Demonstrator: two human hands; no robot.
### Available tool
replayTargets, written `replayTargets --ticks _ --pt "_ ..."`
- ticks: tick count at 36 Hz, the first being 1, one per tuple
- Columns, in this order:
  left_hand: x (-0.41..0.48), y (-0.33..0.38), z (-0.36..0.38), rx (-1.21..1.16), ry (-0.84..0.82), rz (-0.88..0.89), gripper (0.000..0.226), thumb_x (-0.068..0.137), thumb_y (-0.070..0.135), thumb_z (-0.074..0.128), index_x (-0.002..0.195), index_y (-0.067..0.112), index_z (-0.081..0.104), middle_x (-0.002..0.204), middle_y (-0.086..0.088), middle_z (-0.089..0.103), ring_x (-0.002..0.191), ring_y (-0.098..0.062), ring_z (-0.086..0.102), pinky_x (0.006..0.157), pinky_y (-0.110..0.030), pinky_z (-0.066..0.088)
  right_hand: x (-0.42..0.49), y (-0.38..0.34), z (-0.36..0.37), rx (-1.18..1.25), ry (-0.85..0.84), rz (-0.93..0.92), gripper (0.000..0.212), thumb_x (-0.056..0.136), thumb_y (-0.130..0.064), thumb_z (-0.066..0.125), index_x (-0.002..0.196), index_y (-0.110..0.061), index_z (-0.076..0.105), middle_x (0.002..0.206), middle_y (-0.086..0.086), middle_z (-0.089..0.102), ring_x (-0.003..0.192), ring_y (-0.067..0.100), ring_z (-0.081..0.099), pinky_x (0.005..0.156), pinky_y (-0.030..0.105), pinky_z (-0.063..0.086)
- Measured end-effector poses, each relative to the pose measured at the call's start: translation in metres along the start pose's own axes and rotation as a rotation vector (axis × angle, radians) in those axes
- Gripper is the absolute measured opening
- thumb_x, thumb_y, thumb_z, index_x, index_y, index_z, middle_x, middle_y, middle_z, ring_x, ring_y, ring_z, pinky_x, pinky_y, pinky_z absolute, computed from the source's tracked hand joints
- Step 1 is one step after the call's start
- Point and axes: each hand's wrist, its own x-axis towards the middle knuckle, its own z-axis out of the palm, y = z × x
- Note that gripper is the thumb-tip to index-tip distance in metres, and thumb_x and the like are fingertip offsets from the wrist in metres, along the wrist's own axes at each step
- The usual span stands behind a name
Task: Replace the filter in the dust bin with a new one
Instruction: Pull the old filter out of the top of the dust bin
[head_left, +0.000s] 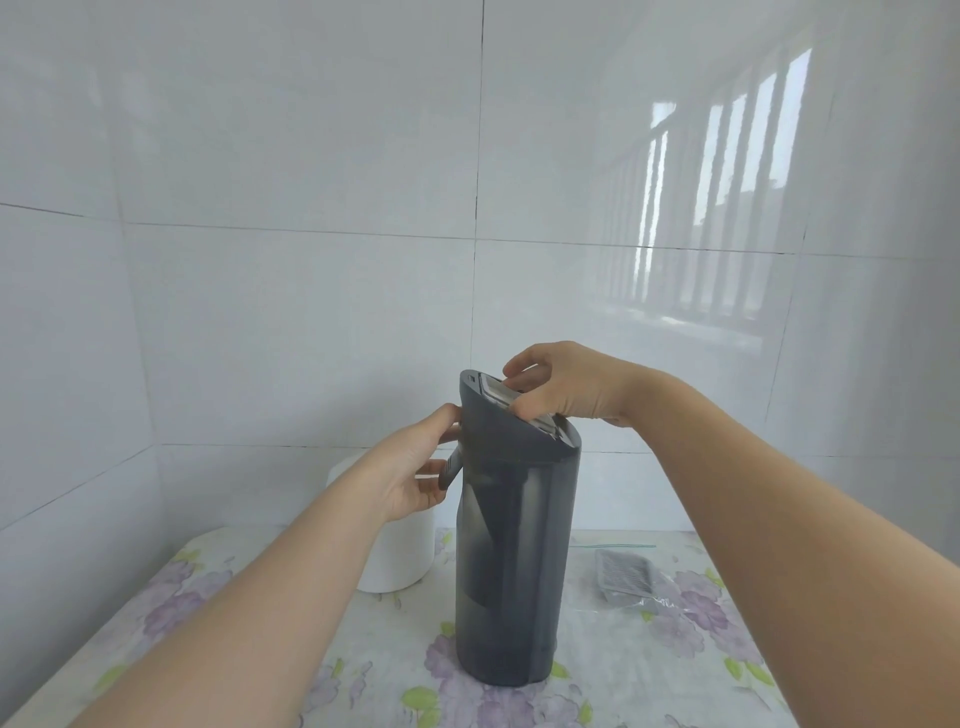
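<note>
One tall, dark translucent dust bin, upright; left hand bracing it, right hand pinching its grey filter.

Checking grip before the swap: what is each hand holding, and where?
Left hand grips the dust bin at its side handle; right hand pinches the filter in its top.

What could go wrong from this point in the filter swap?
The tall dust bin stands upright, steadied only by the left hand at its side latch; a hard pull by the right hand on the filter could tip it, perhaps onto the bagged spare filter beside it.
</note>
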Motion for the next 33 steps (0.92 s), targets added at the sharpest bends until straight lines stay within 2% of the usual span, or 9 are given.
replayTargets --ticks 6,10,13,17,20,23,26,33 --pt "0.0002 0.0002 0.0001 -0.005 -0.001 -0.004 0.020 0.077 0.036 0.065 0.084 0.018 0.068 0.078 0.000 0.059 0.069 -0.017 0.049 0.061 -0.025 0.043 -0.0003 0.0004 0.0012 0.072 -0.030 0.001 0.051 0.079 -0.007 0.069 0.125 -0.020 0.053 0.122 -0.003 0.067 0.113 0.023 0.065 0.103 0.042 0.050" --pt "-0.0001 -0.0001 0.0002 -0.010 -0.002 -0.003 0.019 0.077 0.036 0.066 0.082 0.018 0.068 0.078 0.000 0.059 0.067 -0.016 0.049 0.059 -0.024 0.043 0.0005 0.0006 0.0009 0.117 -0.045 0.006 0.056 0.073 -0.009 0.071 0.124 -0.023 0.052 0.118 -0.005 0.067 0.110 0.025 0.066 0.103 0.045 0.049" --pt "-0.0003 0.0001 0.0001 -0.010 0.001 -0.006 0.020 0.076 0.037 0.066 0.082 0.018 0.069 0.078 -0.002 0.059 0.068 -0.016 0.049 0.060 -0.024 0.044 0.0000 -0.0007 0.0006 0.129 -0.058 0.004 0.057 0.076 -0.006 0.070 0.126 -0.021 0.051 0.124 0.000 0.064 0.104 0.024 0.066 0.099 0.040 0.051" --pt "-0.0003 -0.0001 0.0001 -0.009 0.004 -0.006 0.021 0.077 0.038 0.066 0.082 0.018 0.068 0.077 -0.002 0.058 0.069 -0.017 0.048 0.061 -0.025 0.044 -0.0008 -0.0017 0.0005 0.154 -0.069 0.004 0.052 0.081 0.001 0.066 0.127 -0.016 0.050 0.123 0.003 0.064 0.094 0.021 0.064 0.082 0.031 0.052" --pt "-0.0004 -0.0002 -0.0005 -0.007 -0.001 -0.006 0.021 0.075 0.037 0.067 0.082 0.017 0.069 0.075 -0.002 0.058 0.068 -0.017 0.048 0.062 -0.025 0.044 -0.0004 -0.0027 0.0004 0.143 -0.071 0.010 0.051 0.080 0.001 0.067 0.126 -0.016 0.051 0.124 0.003 0.063 0.094 0.021 0.064 0.076 0.028 0.050" --pt "-0.0003 -0.0003 -0.0006 -0.011 -0.001 -0.006 0.021 0.074 0.037 0.067 0.082 0.018 0.069 0.074 -0.001 0.060 0.066 -0.017 0.049 0.063 -0.025 0.044 -0.0010 -0.0054 0.0000 0.136 -0.078 0.012 0.051 0.082 0.004 0.065 0.127 -0.012 0.050 0.113 0.000 0.065 0.090 0.020 0.063 0.071 0.027 0.050" --pt "0.0001 -0.0003 -0.0005 -0.012 0.000 -0.005 0.021 0.074 0.038 0.068 0.082 0.018 0.069 0.073 -0.001 0.060 0.065 -0.016 0.050 0.062 -0.025 0.044 -0.0015 -0.0072 0.0000 0.120 -0.084 0.009 0.052 0.082 0.005 0.064 0.130 -0.010 0.049 0.109 -0.002 0.065 0.092 0.020 0.062 0.070 0.027 0.050" --pt "0.0010 -0.0003 -0.0004 -0.013 -0.002 0.000 0.020 0.075 0.037 0.067 0.083 0.018 0.068 0.074 0.001 0.061 0.064 -0.016 0.049 0.061 -0.025 0.043 -0.0010 -0.0050 0.0013 0.136 -0.071 0.001 0.052 0.082 0.004 0.064 0.130 -0.010 0.049 0.122 0.005 0.064 0.092 0.023 0.063 0.072 0.028 0.051"
